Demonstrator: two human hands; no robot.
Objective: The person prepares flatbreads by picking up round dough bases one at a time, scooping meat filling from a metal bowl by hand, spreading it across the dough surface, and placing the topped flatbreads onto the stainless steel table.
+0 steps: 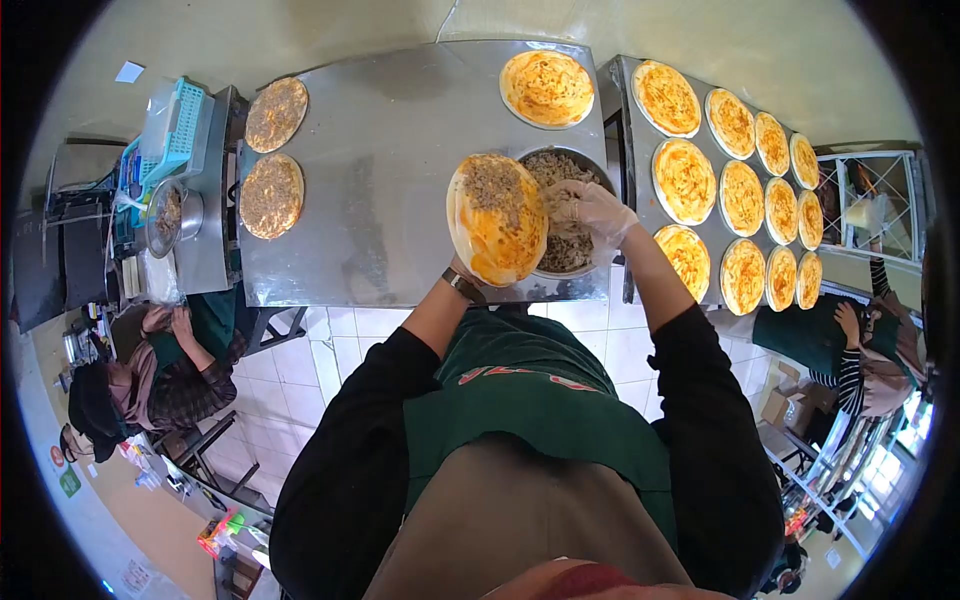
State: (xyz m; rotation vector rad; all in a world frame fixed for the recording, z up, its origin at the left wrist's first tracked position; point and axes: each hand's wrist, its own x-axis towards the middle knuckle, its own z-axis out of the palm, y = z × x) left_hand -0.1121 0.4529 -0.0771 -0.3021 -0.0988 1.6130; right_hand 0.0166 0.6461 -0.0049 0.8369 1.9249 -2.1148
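Observation:
A round flatbread base rests tilted on my left hand, which supports it from below; most of that hand is hidden under the bread. Orange sauce coats it, and crumbly brown minced topping covers its upper part. My right hand, in a clear plastic glove, is over the metal bowl just right of the bread. Its fingers are curled into the minced topping in the bowl.
Two topped breads lie at the table's left edge, and a sauced bread at the back right. Several sauced breads cover the right table. Co-workers stand left and right. A blue basket stands far left.

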